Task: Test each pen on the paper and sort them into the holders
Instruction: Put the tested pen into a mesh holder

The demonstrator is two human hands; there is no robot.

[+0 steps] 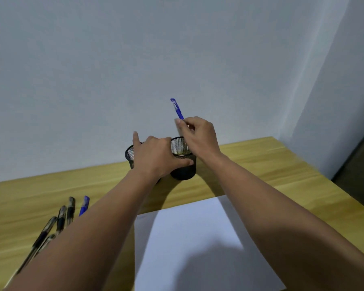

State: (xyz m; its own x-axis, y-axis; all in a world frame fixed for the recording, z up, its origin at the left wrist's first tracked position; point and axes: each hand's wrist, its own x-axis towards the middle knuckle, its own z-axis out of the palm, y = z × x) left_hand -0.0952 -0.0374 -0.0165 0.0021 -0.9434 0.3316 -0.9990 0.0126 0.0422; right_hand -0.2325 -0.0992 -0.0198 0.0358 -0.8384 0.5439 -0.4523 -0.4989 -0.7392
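Note:
Two black mesh holders stand side by side near the wall: the left holder and the right holder. My left hand lies across both, thumb pressed on the right holder's side. My right hand hovers above the right holder's rim, pinching a blue pen that points up and away. A white sheet of paper lies in front of me. Several dark pens and another blue pen lie at the left, partly hidden by my left forearm.
The wooden table ends at the right, where a dark floor or gap shows. A plain pale wall rises straight behind the holders.

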